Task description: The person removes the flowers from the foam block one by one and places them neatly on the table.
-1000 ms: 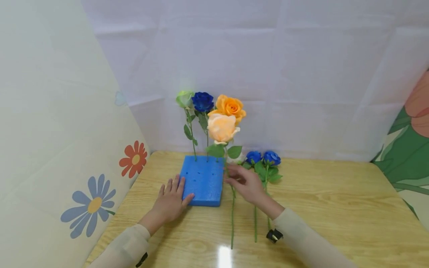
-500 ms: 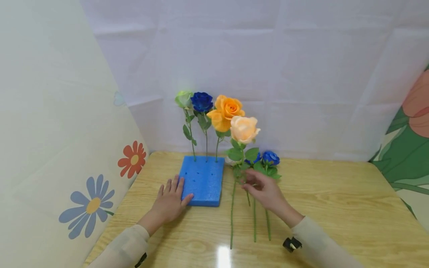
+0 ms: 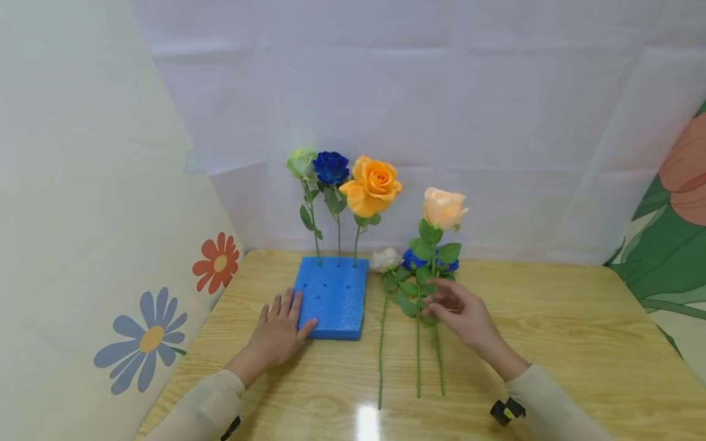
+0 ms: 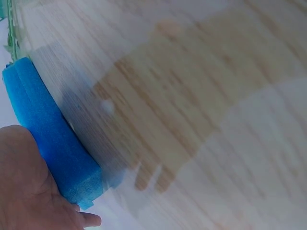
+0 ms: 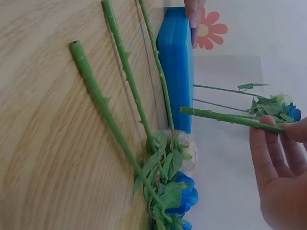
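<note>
A peach rose (image 3: 444, 208) stands upright in my right hand (image 3: 463, 315), its green stem pinched between thumb and fingers. In the right wrist view the cut end of that stem (image 5: 216, 115) points toward the blue foam block (image 5: 175, 52), apart from it. My left hand (image 3: 278, 334) lies with spread, straight fingers on the left edge of the foam block (image 3: 333, 300). Along the block's back row stand a pale green rose (image 3: 301, 164), a dark blue rose (image 3: 331, 168) and an orange rose (image 3: 372, 184). Several small holes show in its top.
To the right of the block a white rose (image 3: 386, 260) and blue roses (image 3: 412, 260) lie on the wooden table (image 3: 551, 343), stems toward the front. The peach rose overlaps the blue ones in the head view. A pale cloth (image 3: 496, 122) hangs behind the table.
My right hand has moved right with the peach rose, from in front of the orange rose to over the blue roses. The white rose now shows. My left hand has stayed on the block.
</note>
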Motion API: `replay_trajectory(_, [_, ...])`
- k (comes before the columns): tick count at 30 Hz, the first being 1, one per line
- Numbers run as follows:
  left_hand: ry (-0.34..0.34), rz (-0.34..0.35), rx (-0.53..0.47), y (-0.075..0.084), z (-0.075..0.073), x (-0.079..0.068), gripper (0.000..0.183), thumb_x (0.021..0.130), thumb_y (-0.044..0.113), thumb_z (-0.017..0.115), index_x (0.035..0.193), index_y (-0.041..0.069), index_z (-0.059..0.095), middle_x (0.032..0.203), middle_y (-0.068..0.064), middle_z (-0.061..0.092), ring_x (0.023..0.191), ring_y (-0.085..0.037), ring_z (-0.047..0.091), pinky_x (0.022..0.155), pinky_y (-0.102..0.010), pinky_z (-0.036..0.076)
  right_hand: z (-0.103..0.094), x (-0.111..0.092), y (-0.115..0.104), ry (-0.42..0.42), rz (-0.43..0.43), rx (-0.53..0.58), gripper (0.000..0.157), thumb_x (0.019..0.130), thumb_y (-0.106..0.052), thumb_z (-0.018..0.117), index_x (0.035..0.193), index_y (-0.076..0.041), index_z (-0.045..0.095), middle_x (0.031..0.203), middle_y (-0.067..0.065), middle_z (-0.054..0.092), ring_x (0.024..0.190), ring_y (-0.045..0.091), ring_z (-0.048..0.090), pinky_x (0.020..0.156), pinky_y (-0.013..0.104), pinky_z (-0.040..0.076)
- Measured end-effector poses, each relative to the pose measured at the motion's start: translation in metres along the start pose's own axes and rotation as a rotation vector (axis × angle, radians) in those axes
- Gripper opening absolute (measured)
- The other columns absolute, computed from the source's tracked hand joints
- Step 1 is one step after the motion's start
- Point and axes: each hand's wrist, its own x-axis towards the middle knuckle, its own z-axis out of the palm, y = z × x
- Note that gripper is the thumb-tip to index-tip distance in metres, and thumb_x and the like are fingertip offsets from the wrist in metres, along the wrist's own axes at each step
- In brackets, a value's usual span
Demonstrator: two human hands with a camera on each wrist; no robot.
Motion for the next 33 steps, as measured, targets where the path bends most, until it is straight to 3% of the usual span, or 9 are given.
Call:
replay_trajectory(4, [-0.009, -0.005, -0.014, 0.001, -0.001, -0.001, 0.082, 0.106, 0.056, 0.037, 0.158, -0.005, 0.022, 0.164, -0.03, 0.017, 0.148, -0.055, 0.019, 0.116, -0.072, 0.014, -0.01, -0.005, 0.002, -0.012, 0.011, 0.033, 0.047, 0.095, 0.008, 0.062, 0.14, 0.009, 0.049, 0.109, 0.03, 0.068, 0.091, 0.015, 0.073, 0.082, 0.043, 0.061])
replay_trajectory(8, [-0.017, -0.007, -0.008, 0.001, -0.003, 0.0, 0.082, 0.106, 0.056, 0.039, 0.158, -0.005, 0.022, 0.164, -0.03, 0.016, 0.148, -0.055, 0.018, 0.116, -0.072, 0.014, -0.02, -0.011, 0.005, -0.02, 0.019, 0.035, 0.05, 0.096, 0.006, 0.062, 0.142, 0.011, 0.045, 0.11, 0.029, 0.068, 0.091, 0.016, 0.073, 0.078, 0.039, 0.062])
replay_trajectory(14, [-0.017, -0.005, -0.002, 0.001, -0.002, 0.0, 0.082, 0.106, 0.056, 0.038, 0.158, -0.005, 0.022, 0.164, -0.03, 0.016, 0.148, -0.055, 0.019, 0.116, -0.071, 0.015, -0.033, -0.018, 0.008, -0.029, 0.072, 0.053, 0.053, 0.096, 0.006, 0.062, 0.145, 0.009, 0.042, 0.106, -0.001, 0.072, 0.091, 0.013, 0.073, 0.077, 0.038, 0.062])
replay_trajectory(16, [-0.018, -0.006, -0.006, 0.001, -0.002, 0.0, 0.082, 0.106, 0.057, 0.038, 0.158, -0.005, 0.021, 0.164, -0.03, 0.016, 0.148, -0.055, 0.018, 0.116, -0.072, 0.014, -0.036, -0.021, 0.009, -0.03, 0.087, 0.053, 0.053, 0.097, 0.005, 0.062, 0.145, 0.009, 0.042, 0.104, -0.005, 0.072, 0.091, 0.014, 0.073, 0.077, 0.038, 0.062])
replay_trajectory(21, [-0.019, -0.004, -0.012, 0.001, -0.002, -0.001, 0.083, 0.106, 0.057, 0.037, 0.158, -0.005, 0.021, 0.164, -0.03, 0.016, 0.148, -0.055, 0.018, 0.116, -0.072, 0.014, -0.046, -0.027, 0.008, -0.027, 0.145, 0.039, 0.056, 0.096, 0.003, 0.063, 0.146, 0.011, 0.039, 0.109, 0.013, 0.071, 0.091, 0.016, 0.073, 0.077, 0.036, 0.062])
replay_trajectory(27, [-0.016, -0.002, -0.015, 0.001, -0.003, -0.001, 0.082, 0.106, 0.055, 0.039, 0.158, -0.005, 0.021, 0.164, -0.031, 0.017, 0.148, -0.055, 0.018, 0.116, -0.072, 0.014, -0.056, -0.032, 0.007, -0.037, 0.224, 0.047, 0.061, 0.097, 0.001, 0.063, 0.151, 0.008, 0.036, 0.113, 0.016, 0.07, 0.09, 0.015, 0.073, 0.08, 0.039, 0.061])
replay_trajectory(33, [-0.023, -0.004, -0.028, 0.003, -0.005, -0.001, 0.083, 0.105, 0.056, 0.04, 0.158, -0.005, 0.021, 0.164, -0.03, 0.016, 0.148, -0.055, 0.018, 0.116, -0.072, 0.014, -0.064, -0.036, 0.008, -0.053, 0.301, 0.024, 0.065, 0.098, -0.005, 0.063, 0.155, 0.003, 0.032, 0.123, 0.034, 0.06, 0.091, 0.018, 0.073, 0.081, 0.041, 0.061])
